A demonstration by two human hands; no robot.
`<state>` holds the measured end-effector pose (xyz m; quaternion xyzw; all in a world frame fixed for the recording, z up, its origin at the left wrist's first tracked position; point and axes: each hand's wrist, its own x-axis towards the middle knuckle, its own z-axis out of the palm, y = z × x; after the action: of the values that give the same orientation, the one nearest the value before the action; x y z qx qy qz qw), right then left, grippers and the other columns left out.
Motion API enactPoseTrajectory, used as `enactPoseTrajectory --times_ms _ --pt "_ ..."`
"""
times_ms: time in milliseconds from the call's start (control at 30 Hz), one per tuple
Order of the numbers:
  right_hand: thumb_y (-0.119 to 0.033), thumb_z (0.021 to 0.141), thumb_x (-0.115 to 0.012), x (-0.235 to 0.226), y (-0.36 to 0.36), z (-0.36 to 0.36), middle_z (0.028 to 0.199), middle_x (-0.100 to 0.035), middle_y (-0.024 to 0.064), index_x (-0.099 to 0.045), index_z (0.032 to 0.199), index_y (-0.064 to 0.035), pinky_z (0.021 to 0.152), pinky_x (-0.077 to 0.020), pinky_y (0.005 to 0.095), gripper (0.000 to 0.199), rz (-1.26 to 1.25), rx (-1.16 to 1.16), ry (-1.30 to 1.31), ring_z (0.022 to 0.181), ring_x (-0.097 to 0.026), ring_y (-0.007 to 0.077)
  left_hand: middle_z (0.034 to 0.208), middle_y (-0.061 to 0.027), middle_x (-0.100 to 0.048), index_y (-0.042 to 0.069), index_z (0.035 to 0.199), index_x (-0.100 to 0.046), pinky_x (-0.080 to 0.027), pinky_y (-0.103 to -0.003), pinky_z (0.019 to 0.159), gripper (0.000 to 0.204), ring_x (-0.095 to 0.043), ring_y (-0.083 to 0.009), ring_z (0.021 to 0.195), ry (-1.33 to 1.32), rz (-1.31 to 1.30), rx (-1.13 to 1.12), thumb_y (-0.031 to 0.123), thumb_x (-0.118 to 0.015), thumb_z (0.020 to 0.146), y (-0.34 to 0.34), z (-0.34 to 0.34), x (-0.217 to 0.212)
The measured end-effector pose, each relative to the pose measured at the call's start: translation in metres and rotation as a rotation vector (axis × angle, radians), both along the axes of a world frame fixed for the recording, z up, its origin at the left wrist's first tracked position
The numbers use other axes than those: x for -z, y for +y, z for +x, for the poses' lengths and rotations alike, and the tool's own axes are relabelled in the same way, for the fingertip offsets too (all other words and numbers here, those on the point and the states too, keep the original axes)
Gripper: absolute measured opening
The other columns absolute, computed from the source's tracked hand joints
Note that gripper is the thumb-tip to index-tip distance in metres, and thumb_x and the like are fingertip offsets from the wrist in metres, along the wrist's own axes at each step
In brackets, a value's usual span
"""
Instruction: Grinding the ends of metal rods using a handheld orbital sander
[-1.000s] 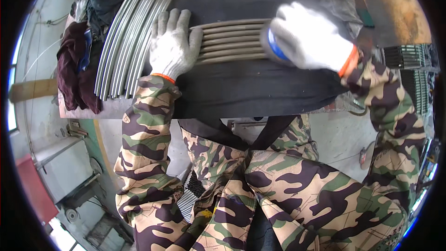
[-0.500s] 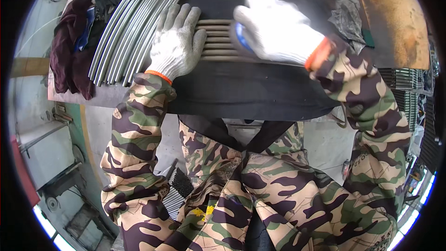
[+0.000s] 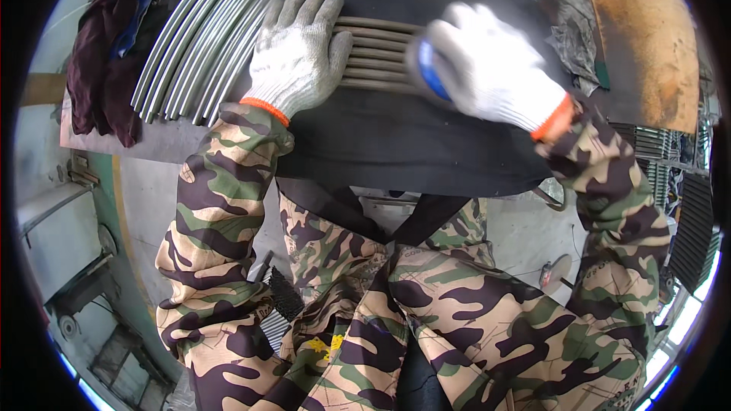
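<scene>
A row of several dull metal rods [image 3: 378, 53] lies side by side across the black cloth [image 3: 381, 141] on the table. Over their left part my left hand [image 3: 298, 49], in a white knit glove with an orange cuff, rests flat with its fingers stretched out. My right hand [image 3: 499, 65], gloved alike, is curled around a rounded blue-and-grey pad [image 3: 434, 70] lying against the rods farther right. Motion blur smears the pad and glove, so the pad's exact kind is unclear. The rods' right ends are hidden behind my right hand.
A fan of shiny metal rods [image 3: 205, 38] lies left of my left hand, beside a dark maroon cloth [image 3: 103, 53]. Crumpled grey plastic sheeting [image 3: 563, 23] and a rust-stained board [image 3: 640, 38] are at the right. More rods [image 3: 655, 141] are stacked beyond the table's right side.
My right hand has slid right along the rods with the pad, uncovering more of their length. My left hand stays flat on them. The whole view has shifted slightly.
</scene>
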<state>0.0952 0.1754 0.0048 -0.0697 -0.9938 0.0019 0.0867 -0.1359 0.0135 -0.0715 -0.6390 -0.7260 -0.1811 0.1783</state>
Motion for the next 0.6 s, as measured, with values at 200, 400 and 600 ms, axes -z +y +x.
enactPoseTrajectory --times_ms 200,400,600 --pt "-0.027 0.101 -0.061 -0.003 0.01 -0.029 0.109 -0.066 0.0196 -0.069 0.115 -0.009 0.079 -0.0609 0.0538 0.025 -0.022 -0.018 -0.065 0.102 -0.069 0.0402 0.151 -0.0228 -0.061 0.002 0.148 -0.061 -0.031 -0.057 0.13 0.052 -0.05 -0.0456 0.148 -0.02 -0.088 -0.003 0.031 -0.063 0.104 0.017 0.002 0.012" --pt "-0.018 0.096 -0.065 -0.011 0.049 0.056 0.109 -0.064 0.0166 -0.067 0.114 -0.0101 0.082 -0.061 0.0525 0.02 0.065 0.067 -0.069 0.103 -0.068 0.0391 0.16 -0.0257 -0.057 0.004 0.156 -0.058 -0.027 -0.057 0.133 0.056 -0.046 -0.0473 0.154 -0.045 -0.152 -0.027 0.032 -0.06 0.107 0.009 0.001 -0.01" --pt "-0.02 0.096 -0.061 -0.001 0.039 0.021 0.109 -0.065 0.0176 -0.069 0.118 -0.0086 0.082 -0.0615 0.0537 0.025 0.047 0.059 -0.045 0.103 -0.069 0.039 0.144 -0.0197 -0.063 0.001 0.142 -0.063 -0.035 -0.057 0.127 0.05 -0.052 -0.0433 0.142 0.027 -0.024 0.015 0.03 -0.065 0.102 0.014 0.0 0.002"
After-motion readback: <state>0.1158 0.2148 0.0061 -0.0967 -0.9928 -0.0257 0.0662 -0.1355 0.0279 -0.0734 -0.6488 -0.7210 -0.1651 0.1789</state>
